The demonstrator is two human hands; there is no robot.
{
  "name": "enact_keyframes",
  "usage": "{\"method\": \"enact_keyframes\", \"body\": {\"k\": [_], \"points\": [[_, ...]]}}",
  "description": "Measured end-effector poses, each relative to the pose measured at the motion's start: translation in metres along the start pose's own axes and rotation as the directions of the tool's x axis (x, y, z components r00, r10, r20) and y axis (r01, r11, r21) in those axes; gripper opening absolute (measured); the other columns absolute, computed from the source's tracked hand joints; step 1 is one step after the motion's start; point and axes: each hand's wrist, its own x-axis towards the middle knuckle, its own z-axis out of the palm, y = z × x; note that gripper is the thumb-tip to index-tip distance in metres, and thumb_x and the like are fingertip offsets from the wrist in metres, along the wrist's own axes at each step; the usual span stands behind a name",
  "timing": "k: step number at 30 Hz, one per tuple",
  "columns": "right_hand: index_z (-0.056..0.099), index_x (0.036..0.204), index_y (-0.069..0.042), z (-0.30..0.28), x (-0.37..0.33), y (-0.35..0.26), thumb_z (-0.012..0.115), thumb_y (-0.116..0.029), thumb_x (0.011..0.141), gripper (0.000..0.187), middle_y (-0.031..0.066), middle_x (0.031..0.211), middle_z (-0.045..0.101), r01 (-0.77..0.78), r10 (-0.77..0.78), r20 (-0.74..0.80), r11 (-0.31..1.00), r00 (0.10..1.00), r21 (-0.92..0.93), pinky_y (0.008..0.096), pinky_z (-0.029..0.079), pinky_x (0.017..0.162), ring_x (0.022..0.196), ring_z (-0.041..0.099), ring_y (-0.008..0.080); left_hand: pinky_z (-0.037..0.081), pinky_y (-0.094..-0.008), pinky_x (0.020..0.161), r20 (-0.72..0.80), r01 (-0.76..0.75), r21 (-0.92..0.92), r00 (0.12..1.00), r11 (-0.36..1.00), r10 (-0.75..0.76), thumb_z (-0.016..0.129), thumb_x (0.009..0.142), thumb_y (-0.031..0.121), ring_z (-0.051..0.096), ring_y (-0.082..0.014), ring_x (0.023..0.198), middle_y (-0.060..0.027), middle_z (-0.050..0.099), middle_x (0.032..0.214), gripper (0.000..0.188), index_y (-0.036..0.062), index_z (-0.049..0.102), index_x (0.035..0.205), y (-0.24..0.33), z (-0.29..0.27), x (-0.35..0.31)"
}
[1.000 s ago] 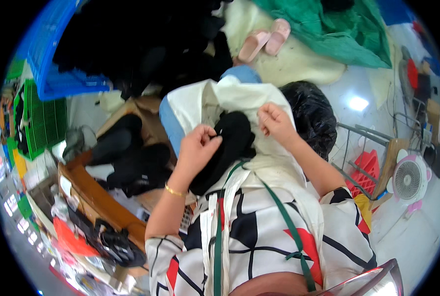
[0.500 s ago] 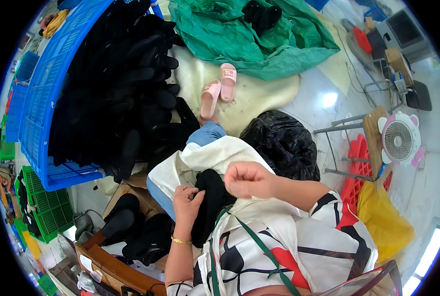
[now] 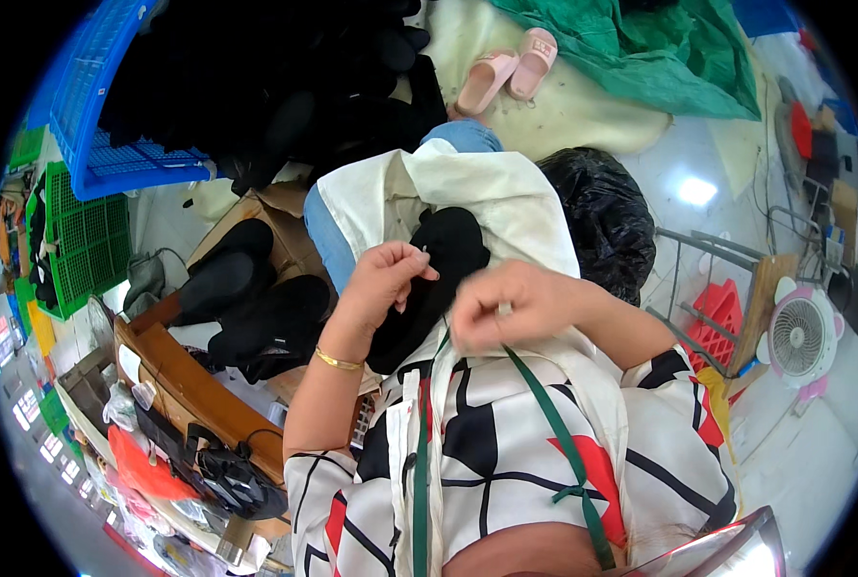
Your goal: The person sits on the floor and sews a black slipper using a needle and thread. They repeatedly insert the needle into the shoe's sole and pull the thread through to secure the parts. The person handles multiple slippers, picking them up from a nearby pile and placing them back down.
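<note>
A black cloth shoe (image 3: pixel 453 240) lies across the white apron (image 3: pixel 352 197) on my lap. At its left edge my left hand (image 3: pixel 388 281) is closed, thumb and forefinger pinched together near a tiny pale speck. My right hand (image 3: pixel 511 303) is raised just right of the shoe, its fingers curled in and partly blurred. A pale band or small piece shows at one of its fingers. Whatever either hand pinches is too small to make out.
More black shoes (image 3: pixel 225 274) lie by a wooden drawer edge (image 3: pixel 198 394) at my left. A blue crate (image 3: pixel 97 115) stands beside a dark heap. A black plastic bag (image 3: pixel 602 221), pink slippers (image 3: pixel 487 82), a green sheet (image 3: pixel 631 58) and a fan (image 3: pixel 796 332) are around me.
The head view has shifted, so more of the left-hand clutter shows. My left hand has lifted from the shoe's edge, and my right hand has moved a little away from the shoe.
</note>
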Motion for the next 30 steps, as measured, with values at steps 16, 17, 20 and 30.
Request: {"method": "enact_keyframes", "body": {"k": [16, 17, 20, 30], "points": [[0.062, 0.089, -0.008, -0.006, 0.031, 0.084, 0.064, -0.012, 0.084, 0.006, 0.0092, 0.085, 0.057, -0.156, -0.24, -0.377, 0.622, 0.895, -0.767, 0.0394, 0.05, 0.061, 0.08, 0.06, 0.0301, 0.045, -0.0227, 0.059, -0.114, -0.082, 0.386, 0.984, 0.919, 0.135, 0.063, 0.095, 0.015, 0.054, -0.0062, 0.064, -0.0013, 0.063, 0.076, 0.014, 0.0014, 0.064, 0.092, -0.001, -0.001, 0.002], [0.062, 0.088, -0.008, -0.005, 0.033, 0.085, 0.064, -0.012, 0.085, 0.005, 0.0089, 0.084, 0.057, -0.143, -0.24, -0.389, 0.662, 0.89, -0.735, 0.0384, 0.05, 0.061, 0.08, 0.061, 0.0295, 0.045, -0.0225, 0.058, -0.118, -0.024, 0.403, 0.99, 0.915, 0.078, 0.063, 0.096, 0.015, 0.055, -0.0062, 0.064, -0.0016, 0.064, 0.076, 0.013, 0.0016, 0.064, 0.093, 0.0, -0.001, 0.002], [0.061, 0.089, -0.008, -0.003, 0.035, 0.088, 0.062, -0.013, 0.09, 0.005, 0.0075, 0.084, 0.058, -0.071, -0.254, -0.428, 0.788, 0.867, -0.611, 0.0347, 0.05, 0.061, 0.078, 0.062, 0.0256, 0.041, -0.0204, 0.053, -0.041, -0.178, 0.342, 0.978, 0.923, 0.204, 0.061, 0.096, 0.015, 0.052, -0.0044, 0.061, -0.0009, 0.065, 0.078, 0.013, 0.0028, 0.064, 0.097, -0.012, 0.001, 0.006], [0.053, 0.1, -0.007, -0.052, -0.007, 0.099, 0.053, -0.018, 0.103, 0.012, 0.0011, 0.074, 0.059, -0.084, 0.277, -0.71, 0.952, 0.648, 0.295, 0.0219, 0.046, 0.055, 0.061, 0.054, 0.0066, 0.042, -0.0229, 0.054, -0.001, -0.251, 0.343, 0.964, 0.905, 0.268, 0.06, 0.098, 0.016, 0.052, -0.0062, 0.063, 0.0003, 0.062, 0.08, 0.012, 0.0046, 0.063, 0.095, -0.019, -0.004, -0.006]]}}
